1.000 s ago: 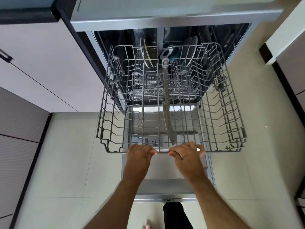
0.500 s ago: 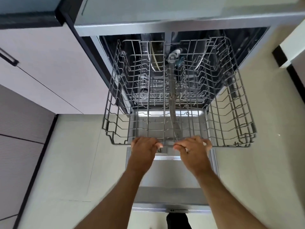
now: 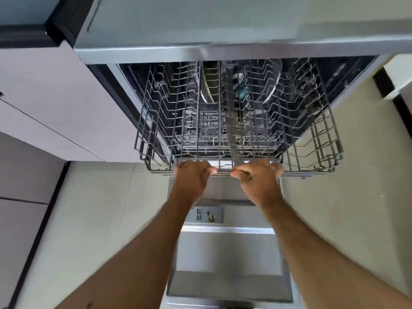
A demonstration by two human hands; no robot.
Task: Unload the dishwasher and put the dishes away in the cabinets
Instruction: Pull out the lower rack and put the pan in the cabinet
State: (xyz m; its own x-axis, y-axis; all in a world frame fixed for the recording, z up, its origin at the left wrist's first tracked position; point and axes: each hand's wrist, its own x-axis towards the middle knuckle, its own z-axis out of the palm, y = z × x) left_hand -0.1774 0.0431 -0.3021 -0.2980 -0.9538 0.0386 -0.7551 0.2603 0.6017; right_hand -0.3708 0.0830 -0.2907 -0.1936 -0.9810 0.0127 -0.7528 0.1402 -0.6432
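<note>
The grey wire upper rack (image 3: 312,157) of the open dishwasher sticks partway out of the tub and holds no dishes. My left hand (image 3: 191,177) and my right hand (image 3: 258,177) both grip its front rail, side by side near the middle. Through the wires, plates (image 3: 207,90) and a glass lid or plate (image 3: 269,85) stand upright in the lower rack deep inside the tub. A spray arm (image 3: 233,130) runs under the upper rack.
The dishwasher door (image 3: 227,264) lies open flat below my arms, with a detergent dispenser (image 3: 206,215) on it. A steel counter edge (image 3: 223,52) overhangs the tub. Cabinet fronts (image 3: 55,108) stand to the left; tiled floor lies on both sides.
The upper rack has slid back toward the tub with both hands on its front rail. More of the door now shows below it.
</note>
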